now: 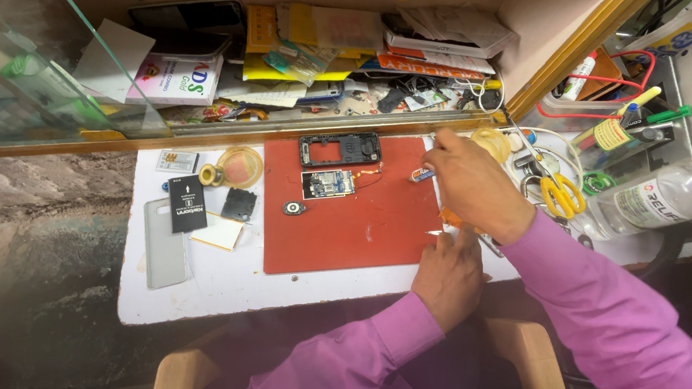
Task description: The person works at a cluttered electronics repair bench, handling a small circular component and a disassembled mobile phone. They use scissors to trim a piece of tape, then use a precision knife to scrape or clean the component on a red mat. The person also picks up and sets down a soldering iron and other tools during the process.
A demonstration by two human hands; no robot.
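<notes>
— What lies on the bench, and what is it made of?

— A flat red mat (pixel 348 226), matte and rectangular, on a white tabletop (pixel 208 295); on the mat a black plastic phone frame (pixel 339 148), hollow in the middle, and just below it a bare circuit board (pixel 328 183), blue and silver, with a thin wire trailing right; a small round part (pixel 294 208) sits near the board's lower left corner.

— And around the mat?

— To the left a black battery (pixel 187 203), a grey phone back cover (pixel 164 242), a pale card, a small black square piece; to the right yellow-handled scissors (pixel 561 194) and a clear plastic bottle (pixel 666 195) lying on its side; behind, a cluttered shelf of papers and packets.

— The hands?

— The right hand (pixel 473 183), in a pink sleeve, hovers over the mat's right edge, fingers pinched narrowly on a small blue-and-silver piece (pixel 422 174); the left hand (pixel 447 272) rests at the mat's lower right corner, fingers curled close, forefinger pressing the mat; whether it grips anything I cannot tell.
</notes>
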